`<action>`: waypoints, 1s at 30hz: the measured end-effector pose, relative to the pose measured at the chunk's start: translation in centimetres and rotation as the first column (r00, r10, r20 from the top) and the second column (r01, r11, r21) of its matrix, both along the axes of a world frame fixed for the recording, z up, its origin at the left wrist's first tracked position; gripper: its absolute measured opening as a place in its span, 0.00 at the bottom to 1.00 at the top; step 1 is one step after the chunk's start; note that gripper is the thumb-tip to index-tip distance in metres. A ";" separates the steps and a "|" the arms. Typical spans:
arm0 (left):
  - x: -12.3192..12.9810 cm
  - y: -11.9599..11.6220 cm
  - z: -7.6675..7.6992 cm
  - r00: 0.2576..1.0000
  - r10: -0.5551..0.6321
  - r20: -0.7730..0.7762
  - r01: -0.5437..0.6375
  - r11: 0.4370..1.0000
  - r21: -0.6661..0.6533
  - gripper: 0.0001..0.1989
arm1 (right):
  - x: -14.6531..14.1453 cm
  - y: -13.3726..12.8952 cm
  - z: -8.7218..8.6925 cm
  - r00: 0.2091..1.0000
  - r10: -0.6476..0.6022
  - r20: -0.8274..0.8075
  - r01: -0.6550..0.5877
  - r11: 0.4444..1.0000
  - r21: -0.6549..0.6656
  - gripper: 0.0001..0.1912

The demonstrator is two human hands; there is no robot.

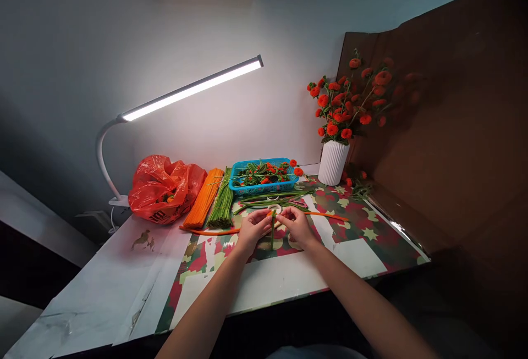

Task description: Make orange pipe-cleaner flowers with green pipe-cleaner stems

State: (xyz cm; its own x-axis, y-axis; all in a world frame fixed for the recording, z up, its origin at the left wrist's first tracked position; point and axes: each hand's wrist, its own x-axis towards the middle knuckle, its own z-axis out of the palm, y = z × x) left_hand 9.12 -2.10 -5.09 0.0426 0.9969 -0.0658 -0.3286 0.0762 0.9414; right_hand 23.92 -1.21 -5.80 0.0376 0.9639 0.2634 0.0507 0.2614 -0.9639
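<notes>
Both hands meet at the middle of the table around a small pipe-cleaner flower piece with a green stem (272, 233) pointing down toward me. My left hand (252, 231) pinches its orange-and-green top from the left. From the right, the fingertips of my right hand (298, 228) close on the same top. An orange pipe cleaner (214, 232) reaches out to the left of my hands, and another orange length (328, 215) extends to the right; whether they join behind my fingers is hidden. Just beyond my fingertips lies a pale ring-shaped roll (274, 207).
Behind stand a blue basket (236, 187) of flower pieces, orange pipe cleaners (203, 197), green pipe cleaners (221, 199) and a red plastic bag (163, 186). Loose green stems (264, 200) lie before the basket. A white vase (331, 164), lamp (192, 88) and cardboard panel (445, 117) surround the table.
</notes>
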 end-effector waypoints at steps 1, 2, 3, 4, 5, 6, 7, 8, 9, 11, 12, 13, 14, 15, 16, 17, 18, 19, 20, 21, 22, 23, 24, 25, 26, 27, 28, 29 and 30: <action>0.0 0.1 0.1 0.998 0.014 0.063 -0.013 1.000 -0.025 0.19 | 0.1 -0.1 0.1 0.999 -0.034 0.026 0.032 0.998 0.052 0.10; 0.0 0.1 0.1 0.992 0.027 0.125 -0.022 0.999 -0.044 0.18 | 0.2 -0.2 0.2 0.995 -0.073 0.070 0.064 0.990 0.124 0.09; -0.1 0.2 0.2 0.983 0.036 0.179 -0.025 0.998 -0.060 0.18 | 0.2 -0.4 0.2 0.986 -0.106 0.126 0.079 0.975 0.209 0.07; -0.1 0.3 0.2 0.974 0.036 0.222 -0.020 0.997 -0.076 0.18 | 0.2 -0.6 0.3 0.974 -0.123 0.190 0.064 0.954 0.293 0.06; -0.2 0.3 0.3 0.967 0.032 0.254 -0.009 0.996 -0.092 0.18 | 0.3 -0.8 0.3 0.959 -0.122 0.255 0.021 0.930 0.367 0.06; -0.3 0.4 0.3 0.960 0.027 0.277 0.002 0.995 -0.104 0.18 | 0.2 -1.0 0.3 0.943 -0.105 0.316 -0.040 0.906 0.422 0.08; -0.3 0.4 0.4 0.955 0.017 0.296 0.015 0.994 -0.108 0.17 | 0.2 -1.1 0.3 0.928 -0.080 0.364 -0.104 0.882 0.459 0.10; -0.3 0.4 0.4 0.950 0.007 0.311 0.028 0.994 -0.108 0.16 | 0.2 -1.2 0.3 0.917 -0.055 0.396 -0.157 0.862 0.483 0.12; -0.4 0.3 0.4 0.946 -0.008 0.323 0.044 0.994 -0.105 0.15 | 0.2 -1.3 0.3 0.911 -0.035 0.411 -0.192 0.845 0.498 0.12; -0.4 0.2 0.5 0.942 -0.041 0.334 0.078 0.992 -0.098 0.14 | 0.1 -1.4 0.3 0.917 -0.014 0.399 -0.213 0.829 0.517 0.11; -0.4 0.2 0.5 0.941 -0.058 0.334 0.095 0.991 -0.094 0.15 | 0.2 -1.4 0.3 0.924 -0.005 0.383 -0.213 0.824 0.525 0.09; -0.4 0.2 0.6 0.941 -0.074 0.330 0.109 0.990 -0.088 0.15 | 0.2 -1.4 0.3 0.931 0.001 0.365 -0.210 0.820 0.533 0.06; -0.3 0.1 0.6 0.943 -0.089 0.322 0.121 0.990 -0.079 0.16 | 0.2 -1.4 0.3 0.938 0.005 0.347 -0.204 0.816 0.541 0.04; -0.3 0.1 0.7 0.945 -0.103 0.311 0.130 0.989 -0.069 0.17 | 0.2 -1.3 0.3 0.943 0.005 0.332 -0.198 0.812 0.549 0.03; -0.3 0.0 0.7 0.948 -0.113 0.298 0.136 0.989 -0.057 0.18 | 0.2 -1.4 0.3 0.948 0.002 0.319 -0.189 0.809 0.557 0.03; -0.3 0.0 0.7 0.951 -0.120 0.283 0.138 0.989 -0.045 0.18 | 0.2 -1.4 0.3 0.951 -0.004 0.311 -0.181 0.807 0.563 0.04; -0.3 0.0 0.7 0.955 -0.124 0.268 0.139 0.990 -0.035 0.18 | 0.3 -1.4 0.3 0.952 -0.012 0.307 -0.172 0.806 0.566 0.04; -0.3 0.0 0.6 0.959 -0.127 0.252 0.138 0.990 -0.027 0.18 | 0.3 -1.5 0.3 0.951 -0.021 0.308 -0.166 0.807 0.567 0.04; -0.3 0.0 0.5 0.963 -0.127 0.236 0.135 0.991 -0.019 0.18 | 0.3 -1.5 0.3 0.949 -0.028 0.315 -0.166 0.804 0.571 0.05; -0.3 0.0 0.4 0.967 -0.125 0.223 0.131 0.991 -0.012 0.17 | 0.3 -1.5 0.3 0.945 -0.032 0.325 -0.171 0.800 0.575 0.06; -0.3 0.0 0.3 0.970 -0.123 0.209 0.126 0.992 -0.005 0.17 | 0.3 -1.6 0.3 0.941 -0.036 0.336 -0.177 0.794 0.582 0.06; -0.3 0.0 0.3 0.973 -0.123 0.197 0.125 0.992 0.000 0.16 | 0.3 -1.6 0.3 0.937 -0.039 0.346 -0.185 0.787 0.588 0.07; -0.3 0.0 0.2 0.975 -0.123 0.186 0.125 0.992 0.003 0.16 | 0.3 -1.6 0.3 0.935 -0.039 0.353 -0.192 0.781 0.594 0.07; -0.3 -0.1 0.3 0.977 -0.124 0.176 0.124 0.992 0.005 0.16 | 0.3 -1.6 0.2 0.932 -0.040 0.360 -0.197 0.777 0.598 0.07; -0.2 -0.1 0.3 0.978 -0.123 0.169 0.124 0.992 0.006 0.16 | 0.3 -1.7 0.2 0.929 -0.045 0.367 -0.200 0.775 0.600 0.07; -0.2 -0.1 0.4 0.979 -0.121 0.163 0.122 0.992 0.005 0.17 | 0.3 -1.7 0.2 0.925 -0.052 0.375 -0.200 0.774 0.601 0.07; -0.2 -0.2 0.4 0.980 -0.120 0.156 0.121 0.993 0.002 0.17 | 0.2 -1.7 0.2 0.922 -0.062 0.383 -0.198 0.774 0.602 0.07; -0.1 -0.2 0.5 0.982 -0.118 0.149 0.120 0.993 -0.002 0.18 | 0.2 -1.8 0.3 0.919 -0.071 0.388 -0.195 0.775 0.602 0.07; -0.1 -0.2 0.6 0.983 -0.117 0.143 0.119 0.993 -0.004 0.18 | 0.1 -1.8 0.3 0.918 -0.077 0.389 -0.189 0.777 0.601 0.06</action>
State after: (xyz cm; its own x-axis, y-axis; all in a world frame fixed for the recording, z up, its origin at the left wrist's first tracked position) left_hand 9.02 -2.35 -4.49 0.1698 0.9834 -0.0633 -0.4467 0.1341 0.8846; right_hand 24.05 -3.02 -5.54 -0.2397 0.5812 0.7777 0.3323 0.8018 -0.4968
